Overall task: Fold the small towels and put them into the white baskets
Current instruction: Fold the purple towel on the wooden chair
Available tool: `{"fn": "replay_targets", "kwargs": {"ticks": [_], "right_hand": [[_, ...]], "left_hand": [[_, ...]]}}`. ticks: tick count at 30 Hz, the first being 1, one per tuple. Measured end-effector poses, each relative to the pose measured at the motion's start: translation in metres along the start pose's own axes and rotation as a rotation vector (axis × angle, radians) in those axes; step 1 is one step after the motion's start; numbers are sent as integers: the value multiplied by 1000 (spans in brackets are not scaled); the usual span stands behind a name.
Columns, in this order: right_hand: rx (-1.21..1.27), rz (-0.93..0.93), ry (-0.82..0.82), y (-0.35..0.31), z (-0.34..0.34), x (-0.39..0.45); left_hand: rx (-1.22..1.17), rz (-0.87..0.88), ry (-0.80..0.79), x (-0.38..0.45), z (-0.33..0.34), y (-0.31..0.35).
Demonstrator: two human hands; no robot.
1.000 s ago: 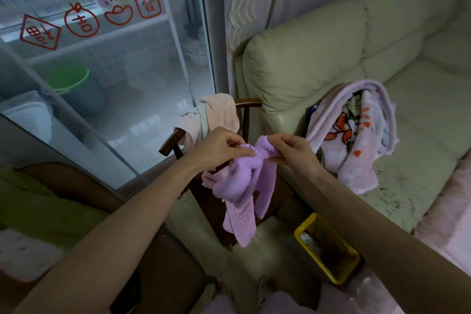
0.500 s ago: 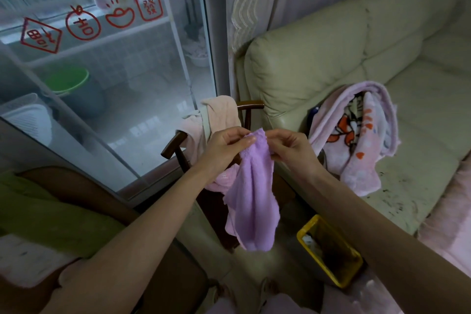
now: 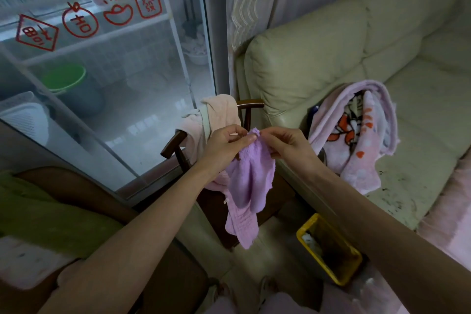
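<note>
A small purple towel (image 3: 248,181) hangs in front of me, pinched at its top edge by both hands. My left hand (image 3: 225,144) grips the top left part and my right hand (image 3: 286,144) grips the top right, the two almost touching. The towel droops in loose folds over a dark wooden chair (image 3: 178,140). Pale pink towels (image 3: 220,112) are draped over the chair's back. A white basket (image 3: 24,115) stands at the far left behind the glass door.
A cream sofa (image 3: 331,58) fills the right, with a pink patterned blanket (image 3: 356,130) heaped on it. A yellow bin (image 3: 328,250) sits on the floor below my right arm. A green cushion (image 3: 38,214) lies at the left. A green bucket (image 3: 65,79) stands outside the glass.
The towel went from a bunched clump to hanging down. My hands have shifted along its top edge and it now droops longer, its lower end twisted.
</note>
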State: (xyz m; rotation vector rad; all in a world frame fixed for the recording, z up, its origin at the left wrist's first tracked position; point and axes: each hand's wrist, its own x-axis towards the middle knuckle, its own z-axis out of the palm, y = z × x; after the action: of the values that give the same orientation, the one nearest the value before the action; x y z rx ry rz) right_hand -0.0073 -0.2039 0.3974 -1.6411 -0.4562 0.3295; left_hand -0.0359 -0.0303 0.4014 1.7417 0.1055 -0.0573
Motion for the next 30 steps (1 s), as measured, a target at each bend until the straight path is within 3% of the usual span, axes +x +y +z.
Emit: {"fn": "replay_targets", "kwargs": {"ticks": [5, 8, 11, 14, 22, 30], "right_hand": [[-69, -17, -28, -2, -2, 4], [-79, -25, -9, 0, -3, 6], [-48, 11, 92, 4, 5, 5], [-116, -55, 155, 7, 14, 1], [-330, -121, 129, 20, 19, -10], [-321, 115, -3, 42, 9, -16]], "left_hand": [[21, 68, -53, 3, -7, 3], [94, 77, -20, 7, -7, 5], [16, 81, 20, 10, -5, 4], [33, 168, 78, 11, -4, 11], [62, 263, 170, 14, -10, 22], [-49, 163, 382, 21, -24, 24]]}}
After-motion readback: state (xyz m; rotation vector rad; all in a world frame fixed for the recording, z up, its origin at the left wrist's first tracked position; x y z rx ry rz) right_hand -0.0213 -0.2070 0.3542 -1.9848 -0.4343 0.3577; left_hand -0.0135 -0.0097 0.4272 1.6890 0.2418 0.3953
